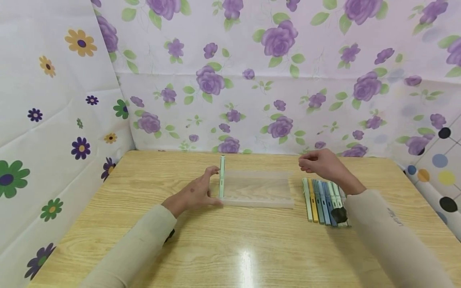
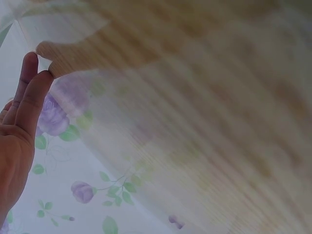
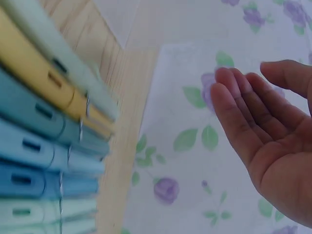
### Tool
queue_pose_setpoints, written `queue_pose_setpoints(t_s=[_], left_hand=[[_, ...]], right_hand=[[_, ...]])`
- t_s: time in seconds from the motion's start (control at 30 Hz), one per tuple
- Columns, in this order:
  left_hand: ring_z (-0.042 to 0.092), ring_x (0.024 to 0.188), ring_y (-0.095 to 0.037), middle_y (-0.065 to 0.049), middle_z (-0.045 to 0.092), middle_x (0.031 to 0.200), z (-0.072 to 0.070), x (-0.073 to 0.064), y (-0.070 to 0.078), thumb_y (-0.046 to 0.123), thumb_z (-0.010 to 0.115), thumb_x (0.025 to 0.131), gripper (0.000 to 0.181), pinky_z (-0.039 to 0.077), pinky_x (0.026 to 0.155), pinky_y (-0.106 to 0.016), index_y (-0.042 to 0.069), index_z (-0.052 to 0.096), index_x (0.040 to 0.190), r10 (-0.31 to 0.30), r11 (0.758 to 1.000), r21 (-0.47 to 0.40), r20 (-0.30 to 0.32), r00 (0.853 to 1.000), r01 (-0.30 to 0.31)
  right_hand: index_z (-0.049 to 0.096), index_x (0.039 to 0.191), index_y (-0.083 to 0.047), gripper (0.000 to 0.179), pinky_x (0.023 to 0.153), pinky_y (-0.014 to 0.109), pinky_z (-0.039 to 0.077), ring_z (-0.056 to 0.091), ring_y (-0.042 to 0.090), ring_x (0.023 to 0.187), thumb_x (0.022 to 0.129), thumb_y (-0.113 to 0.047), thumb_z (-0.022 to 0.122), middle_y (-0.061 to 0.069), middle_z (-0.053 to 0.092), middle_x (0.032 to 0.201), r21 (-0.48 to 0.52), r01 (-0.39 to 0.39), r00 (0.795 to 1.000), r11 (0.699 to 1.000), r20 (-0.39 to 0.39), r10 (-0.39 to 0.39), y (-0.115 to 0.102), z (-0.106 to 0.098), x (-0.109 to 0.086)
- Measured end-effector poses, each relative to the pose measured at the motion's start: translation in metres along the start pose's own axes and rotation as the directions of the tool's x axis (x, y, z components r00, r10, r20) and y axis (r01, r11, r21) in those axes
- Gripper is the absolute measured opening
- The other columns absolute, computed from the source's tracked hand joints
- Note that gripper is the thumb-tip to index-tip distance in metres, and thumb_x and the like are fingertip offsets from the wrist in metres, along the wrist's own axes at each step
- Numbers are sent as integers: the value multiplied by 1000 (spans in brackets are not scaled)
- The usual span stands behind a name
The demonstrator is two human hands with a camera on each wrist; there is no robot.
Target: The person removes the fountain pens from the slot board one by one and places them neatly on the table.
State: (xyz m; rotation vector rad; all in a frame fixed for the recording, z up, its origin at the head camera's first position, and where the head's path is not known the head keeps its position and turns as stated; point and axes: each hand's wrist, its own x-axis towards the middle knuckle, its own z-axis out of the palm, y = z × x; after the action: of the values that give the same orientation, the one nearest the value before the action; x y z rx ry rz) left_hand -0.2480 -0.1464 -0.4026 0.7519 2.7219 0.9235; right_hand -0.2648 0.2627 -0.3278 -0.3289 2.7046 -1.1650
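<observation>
A clear plastic box (image 1: 257,203) lies on the wooden table, seen faintly in the head view. Across its left end lies a mint-green pen (image 1: 222,180). My left hand (image 1: 198,190) holds the box's left end, thumb at the front corner and fingers at the back corner. In the left wrist view the fingertips (image 2: 41,78) touch the glossy plastic; the thumb does not show. My right hand (image 1: 322,164) hovers beyond a row of pens (image 1: 320,202), fingers loosely bent and holding nothing. The right wrist view shows the palm (image 3: 282,165) and these pens in green, yellow and blue.
The wooden table (image 1: 201,248) ends at a flowered cloth (image 1: 252,112) along the back. Another patterned sheet (image 1: 65,120) stands on the left, and a dotted one (image 1: 439,176) on the right. My right forearm covers part of the pen row.
</observation>
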Motion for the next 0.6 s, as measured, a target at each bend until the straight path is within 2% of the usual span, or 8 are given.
queue_pose_setpoints(t_s=[0.2,0.43,0.6], left_hand=[[58,73,-13,-10,37,154,0,1,-1,32,86,81,102,49,66,-32,19,15,153,0,1000,-2,-1,1000,0],[58,72,-12,-10,37,154,0,2,-1,33,85,81,101,49,66,-32,18,15,152,11,1000,7,-2,1000,-11],[57,72,-10,-12,36,155,-1,2,-2,34,85,81,102,49,66,-31,17,14,152,25,1000,12,5,1000,-26]], right_hand=[[62,126,4,38,89,43,55,68,29,100,104,-27,57,19,69,111,-13,52,997,999,-57,-53,-14,11,7],[65,124,3,32,89,43,55,69,29,99,104,-21,58,18,70,108,16,99,993,995,-63,-98,-28,25,14],[67,121,1,29,87,44,55,69,26,96,103,-21,59,14,72,105,31,124,992,992,-39,-123,-43,39,20]])
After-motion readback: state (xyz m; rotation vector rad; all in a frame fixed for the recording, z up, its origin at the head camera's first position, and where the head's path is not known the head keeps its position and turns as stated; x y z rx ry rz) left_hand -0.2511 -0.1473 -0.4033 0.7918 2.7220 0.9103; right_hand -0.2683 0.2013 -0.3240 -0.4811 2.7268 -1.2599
